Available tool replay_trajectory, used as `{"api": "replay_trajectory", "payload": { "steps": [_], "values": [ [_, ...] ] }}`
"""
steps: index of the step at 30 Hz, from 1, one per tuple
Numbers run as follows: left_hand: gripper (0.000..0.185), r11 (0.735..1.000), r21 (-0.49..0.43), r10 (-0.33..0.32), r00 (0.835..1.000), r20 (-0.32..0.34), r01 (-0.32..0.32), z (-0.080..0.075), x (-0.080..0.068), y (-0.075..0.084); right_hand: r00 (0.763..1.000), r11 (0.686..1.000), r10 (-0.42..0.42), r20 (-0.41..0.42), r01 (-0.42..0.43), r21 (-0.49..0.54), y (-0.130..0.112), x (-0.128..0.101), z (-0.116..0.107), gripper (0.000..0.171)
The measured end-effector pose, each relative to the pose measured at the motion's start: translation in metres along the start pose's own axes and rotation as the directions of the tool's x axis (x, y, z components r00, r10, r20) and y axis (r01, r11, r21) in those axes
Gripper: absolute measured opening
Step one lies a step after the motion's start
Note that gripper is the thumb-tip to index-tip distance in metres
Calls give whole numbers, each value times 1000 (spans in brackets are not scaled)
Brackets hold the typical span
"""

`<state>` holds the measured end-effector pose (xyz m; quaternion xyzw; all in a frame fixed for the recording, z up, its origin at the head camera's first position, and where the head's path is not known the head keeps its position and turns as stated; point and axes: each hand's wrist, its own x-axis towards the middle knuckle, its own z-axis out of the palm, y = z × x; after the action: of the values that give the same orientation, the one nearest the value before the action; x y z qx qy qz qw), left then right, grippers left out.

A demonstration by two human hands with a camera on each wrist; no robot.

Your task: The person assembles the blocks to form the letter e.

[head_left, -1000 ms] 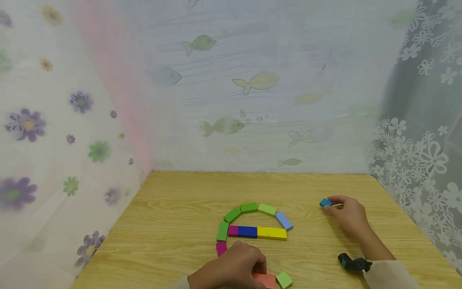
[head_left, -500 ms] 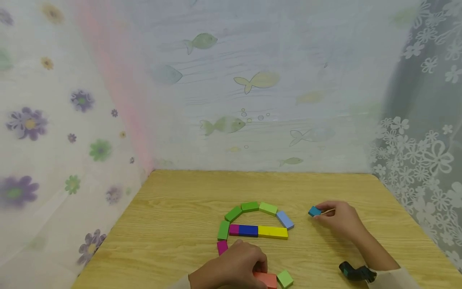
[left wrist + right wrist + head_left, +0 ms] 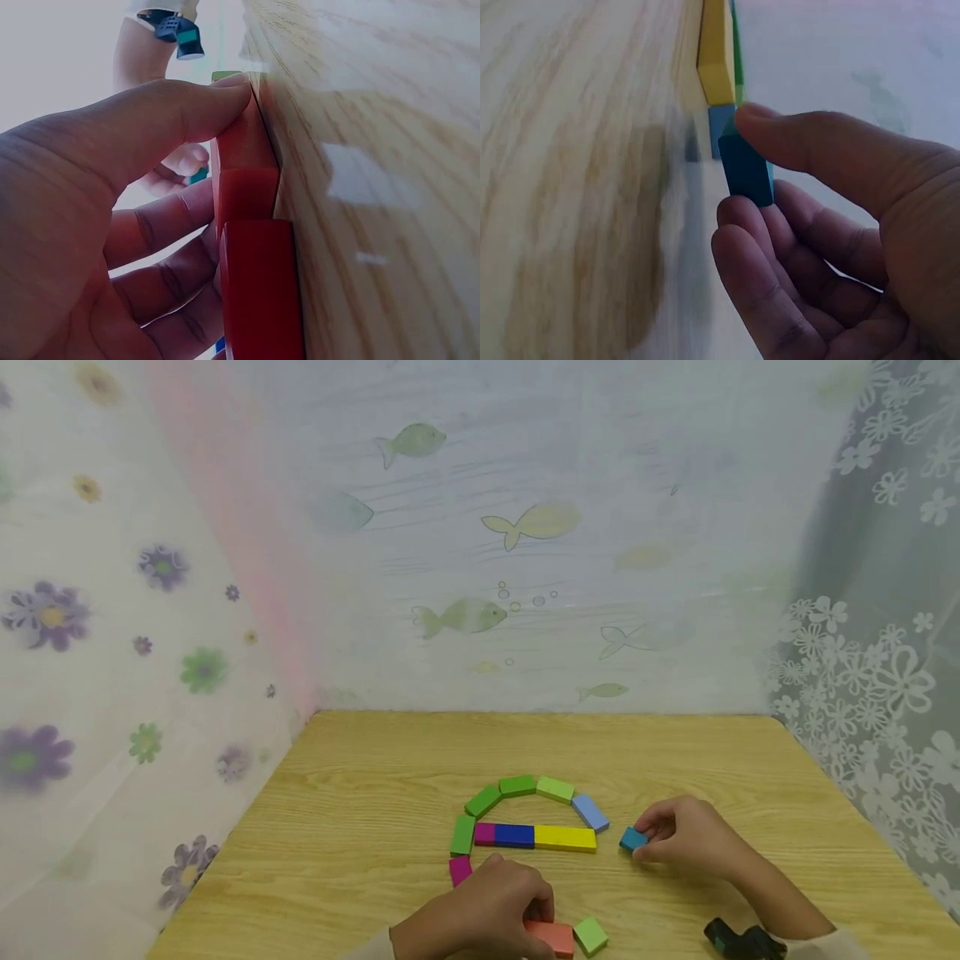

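My right hand (image 3: 693, 835) pinches a small blue block (image 3: 633, 840) between thumb and fingers, to the right of the yellow block (image 3: 566, 838). In the right wrist view the blue block (image 3: 748, 172) looks raised off the wood. Near the front, my left hand (image 3: 495, 902) holds a coral block (image 3: 553, 937) on the table, thumb on one side and fingers on the other. The left wrist view shows a red block (image 3: 261, 292) end to end with it; the hand hides this one from the head view. A lime block (image 3: 591, 935) touches the coral block's right end.
Green blocks (image 3: 483, 800), a light green block (image 3: 556, 789) and a periwinkle block (image 3: 591, 812) form an arc on the wooden table (image 3: 360, 777). Inside it, magenta, dark blue (image 3: 514, 836) and yellow blocks make a straight row. A magenta block (image 3: 461, 871) continues the arc downward.
My right hand has carried the blue block left and toward the front, to beside the row's yellow end. The left hand stays on the coral block.
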<state>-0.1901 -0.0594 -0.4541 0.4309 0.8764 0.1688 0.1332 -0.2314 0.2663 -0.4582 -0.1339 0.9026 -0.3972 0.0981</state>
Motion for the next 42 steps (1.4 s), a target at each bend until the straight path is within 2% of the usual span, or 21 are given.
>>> {"api": "replay_trajectory", "payload": {
  "steps": [8, 16, 26, 33, 42],
  "values": [
    [17, 1000, 6, 3, 1000, -3, -3, 1, 0, -1, 991, 997, -70, 117, 67, 32, -7, -3, 8, 32],
    [17, 1000, -4, -4, 1000, 4, 4, 0, 0, -1, 959, 988, -157, 237, 148, 53, -18, -9, 20, 28],
    [16, 1000, -16, -12, 1000, 1, 12, 0, -1, 1, 932, 979, -200, 303, 177, 102, -25, -11, 32, 26],
    [16, 999, -26, -19, 1000, 10, 19, -1, -1, 1, 927, 981, -192, 322, 167, 104, -27, -12, 37, 27],
    [17, 999, -22, -23, 1000, 12, 23, 0, -1, 0, 914, 972, -231, 334, 200, 124, -28, -12, 39, 27]
  ]
}}
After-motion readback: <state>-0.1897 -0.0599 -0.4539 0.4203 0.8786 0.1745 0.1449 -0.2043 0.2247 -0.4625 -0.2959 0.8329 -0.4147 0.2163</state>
